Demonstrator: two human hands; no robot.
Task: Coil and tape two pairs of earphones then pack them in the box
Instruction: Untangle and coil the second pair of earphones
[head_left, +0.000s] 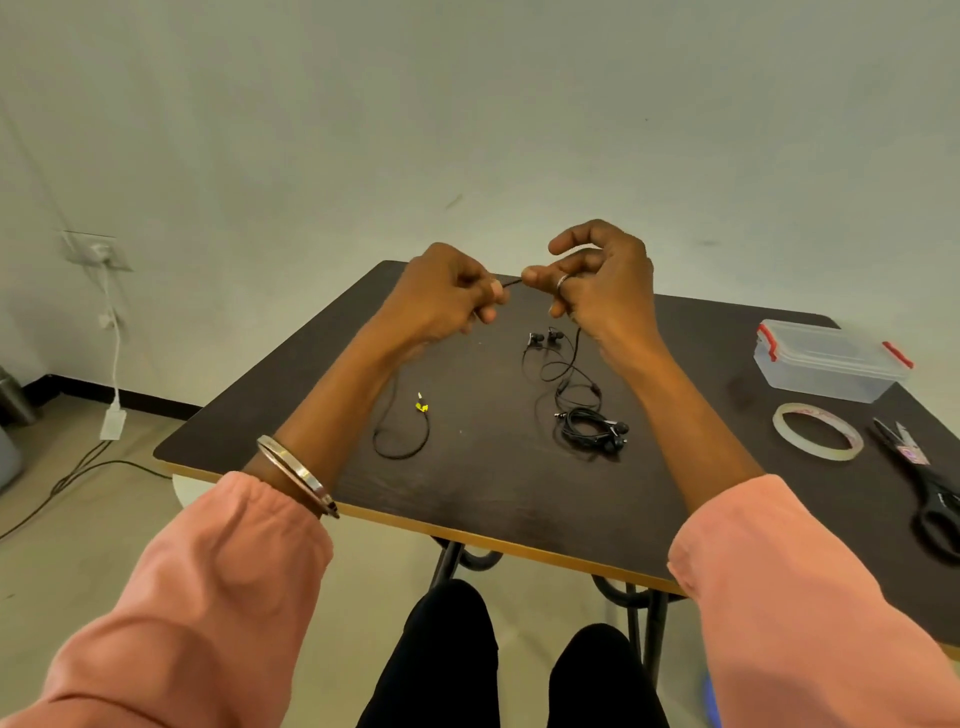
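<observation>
Earphones (563, 364) with a thin black rubbery cable are what you hold above the dark wood-grain table (493, 483). Your left hand (441, 296) is curled into a loose fist, pinching the cable at its fingertips. Your right hand (597, 280) pinches the same cable between thumb and forefinger, its other fingers bent and raised, a ring on one of them. A short taut stretch of cord spans the gap between the two hands. From your right hand the cable drops in loose loops to the tabletop, where the two small glossy earbuds lie just beyond it. From under your left hand another length curves down to a yellow-marked plug (422, 406).

Just nearer you than those loops sits a second pair of earphones (592, 431), bunched into a compact black coil. Well to the right stand a clear rectangular plastic box (826, 364) with red clips and its lid on, a flat ring of translucent tape (816, 431), and black-handled scissors (924, 478) lying beside the tape. Metal bangles (298, 475) circle your left wrist above a pink sleeve (171, 597).
</observation>
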